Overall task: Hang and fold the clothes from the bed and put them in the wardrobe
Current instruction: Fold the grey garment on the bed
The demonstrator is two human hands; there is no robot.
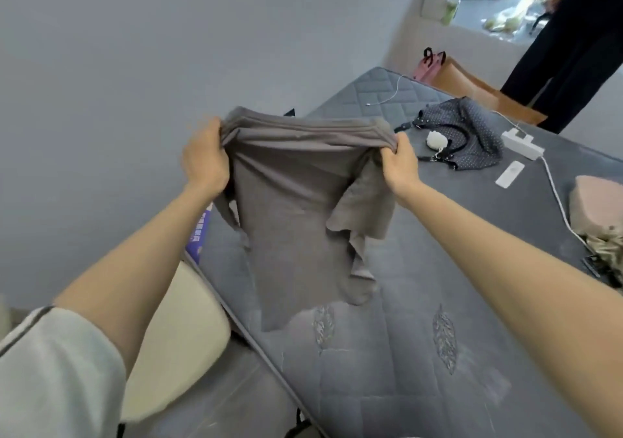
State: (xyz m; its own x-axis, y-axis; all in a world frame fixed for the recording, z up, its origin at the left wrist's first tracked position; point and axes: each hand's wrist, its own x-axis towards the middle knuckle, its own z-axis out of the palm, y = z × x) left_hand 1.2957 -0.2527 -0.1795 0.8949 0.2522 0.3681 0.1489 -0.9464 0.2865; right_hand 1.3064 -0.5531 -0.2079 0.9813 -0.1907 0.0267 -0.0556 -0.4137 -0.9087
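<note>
A grey-brown garment point(296, 208) hangs in the air above the dark grey mattress point(404, 353). My left hand point(204, 161) grips its top edge on the left, and my right hand point(399, 164) grips the top edge on the right. The cloth is stretched between both hands and its lower end dangles just over the mattress. A folded pink garment point(595, 201) lies at the right edge of the bed, with a crumpled patterned cloth point(605, 245) below it. The wardrobe is out of view.
A dotted dark bag point(468, 134) with a white pom-pom lies further back on the bed, beside a white power strip point(521, 142), its cable and a white remote point(510, 174). A person in black point(573, 43) stands at the far right. A cream cushion point(178, 343) sits left of the bed.
</note>
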